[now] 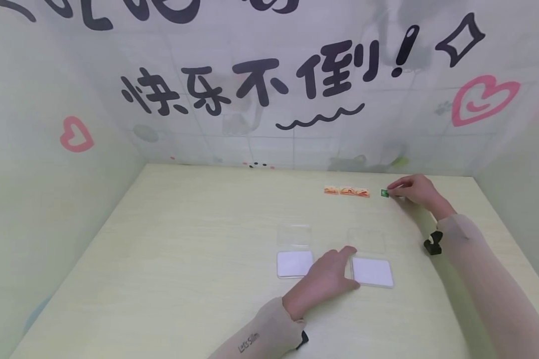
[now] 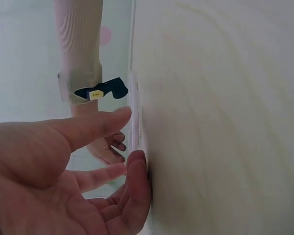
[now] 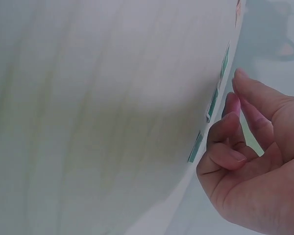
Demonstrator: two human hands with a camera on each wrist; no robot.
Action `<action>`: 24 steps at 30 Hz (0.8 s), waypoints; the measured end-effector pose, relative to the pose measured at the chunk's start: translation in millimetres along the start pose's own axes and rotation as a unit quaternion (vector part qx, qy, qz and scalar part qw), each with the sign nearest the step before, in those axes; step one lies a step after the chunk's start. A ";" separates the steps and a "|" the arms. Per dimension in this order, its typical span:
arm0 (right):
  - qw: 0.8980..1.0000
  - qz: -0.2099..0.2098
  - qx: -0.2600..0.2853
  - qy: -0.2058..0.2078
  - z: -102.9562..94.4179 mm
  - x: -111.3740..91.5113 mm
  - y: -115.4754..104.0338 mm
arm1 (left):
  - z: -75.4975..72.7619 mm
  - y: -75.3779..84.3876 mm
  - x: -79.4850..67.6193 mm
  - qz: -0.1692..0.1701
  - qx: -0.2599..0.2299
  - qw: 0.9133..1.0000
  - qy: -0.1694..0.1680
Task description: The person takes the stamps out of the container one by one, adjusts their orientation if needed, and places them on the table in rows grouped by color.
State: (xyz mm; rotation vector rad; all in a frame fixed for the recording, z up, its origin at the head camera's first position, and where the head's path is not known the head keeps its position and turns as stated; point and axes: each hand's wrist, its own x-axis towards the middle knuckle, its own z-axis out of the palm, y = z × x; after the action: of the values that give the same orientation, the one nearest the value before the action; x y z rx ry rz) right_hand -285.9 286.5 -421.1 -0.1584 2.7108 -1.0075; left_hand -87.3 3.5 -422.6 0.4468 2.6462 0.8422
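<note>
My right hand (image 1: 416, 191) is at the far right of the table, its thumb and forefinger tips right at a small green stamp-like piece (image 1: 384, 193). In the right wrist view, several flat green pieces (image 3: 213, 104) lie along the table beside the bent fingers, and nothing shows between the fingertips. My left hand (image 1: 325, 274) rests at the left edge of a clear case with a white insert (image 1: 372, 272). Its thumb and forefinger are spread at that edge's two corners. Seen edge-on in the left wrist view, the case (image 2: 134, 117) is beside the thumb tip.
A second white-filled case (image 1: 293, 264) lies left of my left hand, partly covered by it. Behind the cases are two transparent covers (image 1: 294, 235). A row of orange stamp-like pieces (image 1: 348, 191) lies near the back wall (image 1: 251, 144). Side walls flank the table (image 1: 175, 239).
</note>
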 end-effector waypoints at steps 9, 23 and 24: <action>1.000 -0.008 0.022 0.010 -0.1 -10.8 -1.8 | -7.5 3.8 -4.1 0.002 0.030 0.999 0.015; 1.000 -0.001 0.013 0.017 2.4 -23.4 -15.3 | -28.8 -7.5 -8.6 0.045 -0.044 0.995 0.074; 1.000 0.000 0.012 0.018 2.5 -24.8 -16.8 | -31.2 -7.9 -9.1 0.048 -0.044 0.995 0.081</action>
State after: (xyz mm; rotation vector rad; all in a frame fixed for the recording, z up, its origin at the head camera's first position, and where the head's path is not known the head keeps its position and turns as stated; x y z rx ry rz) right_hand -261.0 276.8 -407.2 -0.1383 2.7291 -1.0526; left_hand -93.1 -21.6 -401.4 0.5071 2.7390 1.0613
